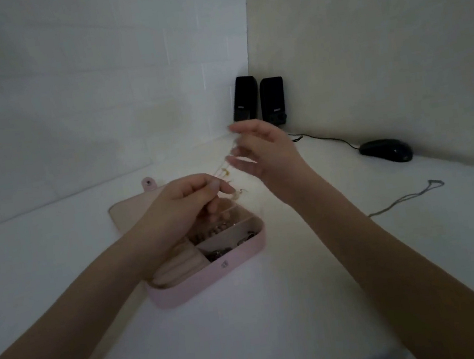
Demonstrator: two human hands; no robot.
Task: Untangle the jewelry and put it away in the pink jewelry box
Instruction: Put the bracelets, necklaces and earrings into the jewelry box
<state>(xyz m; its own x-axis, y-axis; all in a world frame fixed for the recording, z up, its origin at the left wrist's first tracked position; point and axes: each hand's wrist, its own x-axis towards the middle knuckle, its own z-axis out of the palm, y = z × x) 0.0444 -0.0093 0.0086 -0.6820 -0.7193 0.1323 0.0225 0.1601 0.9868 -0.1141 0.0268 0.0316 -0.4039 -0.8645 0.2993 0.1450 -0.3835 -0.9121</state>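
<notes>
Pink jewelry box (213, 277) lies open on the white worktop (278, 310), its compartments holding beads and dark pieces. Above it we see the left hand (184, 202) pinching one end of a thin gold chain (226, 177). The right hand (265, 151), blurred, is raised at the chain's other end, fingers spread; its grip we cannot tell. A grey chain (408, 196) lies well apart, near a black mouse (385, 151) and two speakers (260, 101).

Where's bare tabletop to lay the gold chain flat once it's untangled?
Widest bare patch: the near tabletop between the forearms, in front of the pink jewelry box. A smaller strip runs from the box's right end to the grey chain. It's crowded at the back corner: speakers, cable, mouse.
</notes>
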